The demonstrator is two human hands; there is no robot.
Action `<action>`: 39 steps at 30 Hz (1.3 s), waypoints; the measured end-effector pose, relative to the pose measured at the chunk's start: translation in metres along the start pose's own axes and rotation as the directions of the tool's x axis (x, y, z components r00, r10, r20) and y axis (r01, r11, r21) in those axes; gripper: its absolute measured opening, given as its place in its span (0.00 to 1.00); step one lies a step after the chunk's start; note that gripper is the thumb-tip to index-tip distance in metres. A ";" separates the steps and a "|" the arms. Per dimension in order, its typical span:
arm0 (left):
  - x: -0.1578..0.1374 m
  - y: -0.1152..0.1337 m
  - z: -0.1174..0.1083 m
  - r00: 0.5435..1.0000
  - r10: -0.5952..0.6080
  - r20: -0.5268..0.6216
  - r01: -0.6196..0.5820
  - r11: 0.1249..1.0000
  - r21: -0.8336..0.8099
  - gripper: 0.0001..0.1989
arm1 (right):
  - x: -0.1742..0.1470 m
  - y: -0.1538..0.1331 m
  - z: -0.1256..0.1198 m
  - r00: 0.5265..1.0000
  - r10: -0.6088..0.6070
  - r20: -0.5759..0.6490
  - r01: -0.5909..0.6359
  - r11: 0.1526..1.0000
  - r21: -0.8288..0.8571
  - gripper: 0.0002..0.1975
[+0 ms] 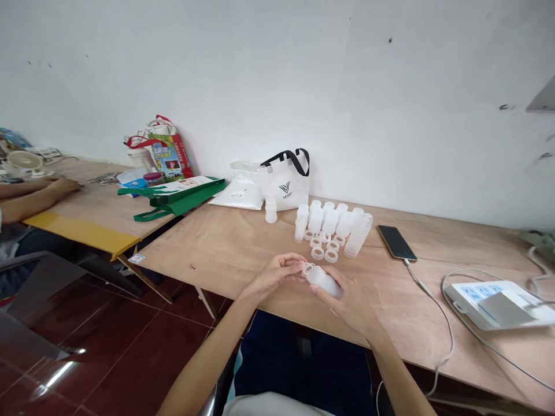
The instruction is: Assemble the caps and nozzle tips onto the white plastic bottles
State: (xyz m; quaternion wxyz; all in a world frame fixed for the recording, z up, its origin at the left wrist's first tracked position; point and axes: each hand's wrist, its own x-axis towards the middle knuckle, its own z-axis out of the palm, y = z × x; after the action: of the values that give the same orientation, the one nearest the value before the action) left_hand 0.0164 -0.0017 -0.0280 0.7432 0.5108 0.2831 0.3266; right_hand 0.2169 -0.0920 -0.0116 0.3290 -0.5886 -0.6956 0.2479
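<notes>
one pale wall runs behind everything, and below it stands a wooden counter. to the left, separated by a gap, is a second counter with a yellow front edge, where another person's arms rest. on that second counter a red bag stands against the wall, and a green bag lies flat in front of it. a white bag with black handles stands at the back of the wooden counter, just beside a plastic packet. at the right lies a white box, and a black phone with a white cable plugged into its near end.

the right hand is clamped around a cloudy bottle, held tilted over the counter's front edge. the left hand has its fingertips together on a small ring at the bottle's neck end; whether the ring is seated cannot be told. beyond the hands, more bottles stand grouped, with loose rings lying just in front.
</notes>
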 end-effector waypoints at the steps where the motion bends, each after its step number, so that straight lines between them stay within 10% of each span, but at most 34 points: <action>1: 0.000 0.000 0.003 1.000 0.013 -0.019 -0.013 1.000 -0.010 0.20 | 0.000 -0.001 0.000 1.000 -0.005 0.002 0.005 1.000 0.004 0.18; 10: -0.001 0.019 0.024 0.942 0.259 -0.213 -0.228 0.961 0.158 0.15 | -0.001 0.000 -0.002 0.999 0.020 -0.032 -0.019 1.000 0.011 0.19; 21: 0.118 0.065 -0.021 0.701 0.663 -0.261 -0.355 0.642 0.679 0.08 | -0.002 0.005 -0.012 0.993 0.023 -0.116 -0.029 0.998 -0.047 0.19; 39: 0.132 0.037 -0.028 0.756 0.597 -0.268 -0.168 0.573 0.802 0.06 | 0.001 0.015 -0.015 0.994 0.058 -0.090 -0.065 0.995 -0.076 0.20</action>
State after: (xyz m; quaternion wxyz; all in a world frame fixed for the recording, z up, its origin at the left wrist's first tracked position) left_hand 0.0709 0.1270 -0.0133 0.2737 0.7086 0.4536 0.4661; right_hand 0.2378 -0.0889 -0.0124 0.3280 -0.6325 -0.6713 0.2042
